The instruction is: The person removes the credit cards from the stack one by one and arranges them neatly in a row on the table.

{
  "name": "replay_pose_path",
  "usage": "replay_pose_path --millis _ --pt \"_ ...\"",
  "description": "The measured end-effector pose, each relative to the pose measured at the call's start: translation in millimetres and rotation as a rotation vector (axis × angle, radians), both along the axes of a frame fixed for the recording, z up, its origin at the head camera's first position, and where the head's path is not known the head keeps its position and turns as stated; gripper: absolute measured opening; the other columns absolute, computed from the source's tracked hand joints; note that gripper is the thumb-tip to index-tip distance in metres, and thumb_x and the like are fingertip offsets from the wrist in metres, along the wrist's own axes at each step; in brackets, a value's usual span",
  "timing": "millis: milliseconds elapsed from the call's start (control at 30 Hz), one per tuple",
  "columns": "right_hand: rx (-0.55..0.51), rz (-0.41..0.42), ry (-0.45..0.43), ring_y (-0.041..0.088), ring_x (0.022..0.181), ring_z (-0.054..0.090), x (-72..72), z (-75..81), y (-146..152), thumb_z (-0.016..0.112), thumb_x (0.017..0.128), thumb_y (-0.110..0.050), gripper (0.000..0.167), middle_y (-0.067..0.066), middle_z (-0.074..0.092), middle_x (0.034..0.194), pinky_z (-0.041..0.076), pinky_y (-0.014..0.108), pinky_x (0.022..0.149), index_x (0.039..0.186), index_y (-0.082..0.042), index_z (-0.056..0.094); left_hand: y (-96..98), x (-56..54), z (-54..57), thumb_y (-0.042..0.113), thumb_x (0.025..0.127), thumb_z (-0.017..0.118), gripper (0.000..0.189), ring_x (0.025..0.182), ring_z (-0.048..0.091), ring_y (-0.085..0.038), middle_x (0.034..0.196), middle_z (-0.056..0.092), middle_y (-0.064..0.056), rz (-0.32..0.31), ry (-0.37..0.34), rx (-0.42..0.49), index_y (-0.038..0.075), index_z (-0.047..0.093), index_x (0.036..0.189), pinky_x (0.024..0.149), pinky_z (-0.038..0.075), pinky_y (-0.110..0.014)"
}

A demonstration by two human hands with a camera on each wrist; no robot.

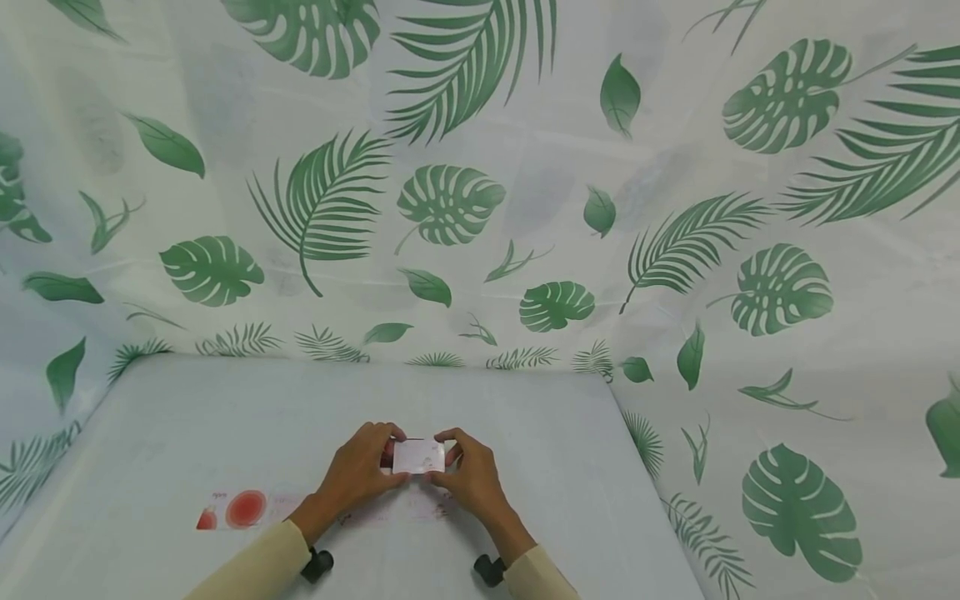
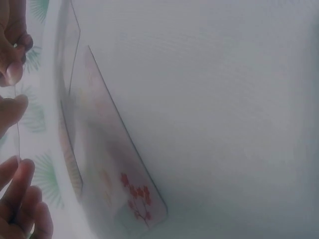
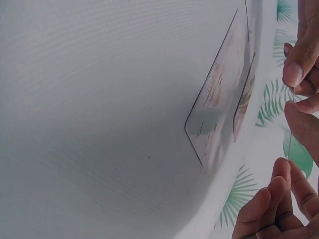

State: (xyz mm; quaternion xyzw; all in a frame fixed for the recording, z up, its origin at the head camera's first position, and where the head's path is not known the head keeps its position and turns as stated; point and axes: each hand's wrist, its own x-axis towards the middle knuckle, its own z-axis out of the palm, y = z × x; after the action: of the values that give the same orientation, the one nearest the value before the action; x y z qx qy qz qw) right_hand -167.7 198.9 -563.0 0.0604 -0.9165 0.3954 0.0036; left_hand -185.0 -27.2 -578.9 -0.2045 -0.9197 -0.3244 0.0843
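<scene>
A small, thin, whitish-pink card (image 1: 417, 457) is held up over the table between both hands. My left hand (image 1: 363, 458) pinches its left end between thumb and fingers. At the opposite end, my right hand (image 1: 472, 475) grips it the same way. Both wrist views show the card edge-on as a thin line. Below the hands lies a flat pink card (image 2: 114, 144) with a red blossom sprig, partly covered by the hands in the head view. Left of it is a printed piece with a big red circle (image 1: 246, 508).
More flat printed cards (image 3: 244, 102) lie beyond the near one in the wrist views. A white cloth covers the table (image 1: 585, 500). Leaf-patterned sheets (image 1: 480, 275) rise behind it and at both sides. Small black devices (image 1: 318, 567) sit at the wrists.
</scene>
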Motion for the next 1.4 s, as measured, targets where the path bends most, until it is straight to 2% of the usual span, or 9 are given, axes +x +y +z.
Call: replay_pose_path --millis 233,467,633,833,967,1200,1400 --pt "-0.013 -0.015 0.012 0.006 0.069 0.047 3.6 0.1 4.0 0.096 0.077 -0.019 0.06 0.0 0.064 0.087 0.04 0.022 0.058 0.131 -0.023 0.07 4.5 -0.1 2.2 0.039 0.075 0.097 0.056 0.083 0.043 -0.005 0.084 0.051 0.011 0.0 -0.022 -0.023 0.019 0.068 0.118 0.067 0.04 -0.022" --pt "0.036 -0.03 0.019 0.005 0.067 0.048 7.8 1.7 8.7 0.096 0.077 -0.021 0.059 -0.003 0.065 0.086 0.039 0.021 0.057 0.13 -0.025 0.07 9.1 2.9 2.5 0.039 0.074 0.098 0.057 0.083 0.043 -0.005 0.084 0.05 0.012 -0.012 -0.005 -0.024 0.019 0.067 0.117 0.066 0.039 -0.022" --pt "0.061 -0.039 0.021 0.004 0.067 0.048 11.5 1.9 13.7 0.096 0.077 -0.021 0.059 -0.006 0.064 0.086 0.039 0.021 0.058 0.13 -0.025 0.07 13.8 4.7 2.0 0.042 0.075 0.097 0.059 0.084 0.044 -0.004 0.086 0.051 0.013 -0.024 -0.027 -0.027 0.02 0.068 0.12 0.068 0.04 -0.02" --pt "0.057 -0.017 0.07 0.004 0.067 0.048 15.9 1.7 20.5 0.097 0.075 -0.02 0.058 -0.007 0.066 0.085 0.04 0.021 0.058 0.128 -0.022 0.071 18.5 7.4 1.9 0.039 0.073 0.098 0.059 0.085 0.044 -0.004 0.087 0.051 0.013 -0.039 0.019 -0.014 0.019 0.069 0.12 0.07 0.041 -0.021" --pt "0.049 -0.004 0.086 0.003 0.067 0.049 17.6 1.9 24.2 0.097 0.076 -0.02 0.058 -0.006 0.067 0.085 0.042 0.021 0.06 0.128 -0.02 0.071 21.2 9.1 2.4 0.038 0.073 0.099 0.059 0.087 0.045 -0.005 0.091 0.054 0.012 -0.045 0.048 -0.022 0.018 0.069 0.121 0.071 0.043 -0.022" --pt "0.047 -0.005 0.086 0.004 0.068 0.049 20.5 -0.1 30.1 0.097 0.076 -0.018 0.058 -0.005 0.067 0.086 0.042 0.021 0.06 0.128 -0.02 0.071 27.0 12.1 4.9 0.038 0.075 0.098 0.059 0.09 0.048 -0.007 0.102 0.065 0.009 -0.026 0.031 -0.095 0.018 0.071 0.124 0.076 0.048 -0.025" --pt "0.041 -0.013 0.071 0.004 0.068 0.049 23.0 -1.1 36.2 0.097 0.076 -0.019 0.058 -0.005 0.066 0.088 0.042 0.021 0.059 0.128 -0.021 0.072 29.0 15.6 5.6 0.034 0.076 0.097 0.058 0.095 0.054 -0.009 0.113 0.072 0.005 -0.051 0.049 -0.111 0.017 0.072 0.126 0.084 0.056 -0.03"
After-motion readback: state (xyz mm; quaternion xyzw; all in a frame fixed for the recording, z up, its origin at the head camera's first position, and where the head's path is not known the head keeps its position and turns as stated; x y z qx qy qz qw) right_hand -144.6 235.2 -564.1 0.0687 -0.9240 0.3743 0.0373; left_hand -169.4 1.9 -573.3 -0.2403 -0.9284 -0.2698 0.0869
